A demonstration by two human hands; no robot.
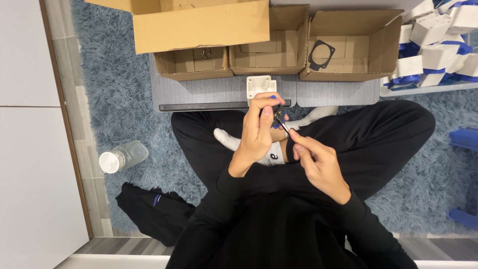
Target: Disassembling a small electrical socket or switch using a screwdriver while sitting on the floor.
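Small black part with a blue tip [277, 115] sits pinched in the left hand [259, 132], just above the crossed legs at the centre of the view. The right hand [318, 162], at four o'clock from it, grips a thin screwdriver [287, 130] whose tip meets the part. Three open cardboard boxes [269, 45] line the twelve o'clock edge on a grey board [199, 92]; the right one holds a black gasket [321, 54]. A white plastic housing [260, 85] stands just below them. A clear bottle [122, 157] lies at nine o'clock.
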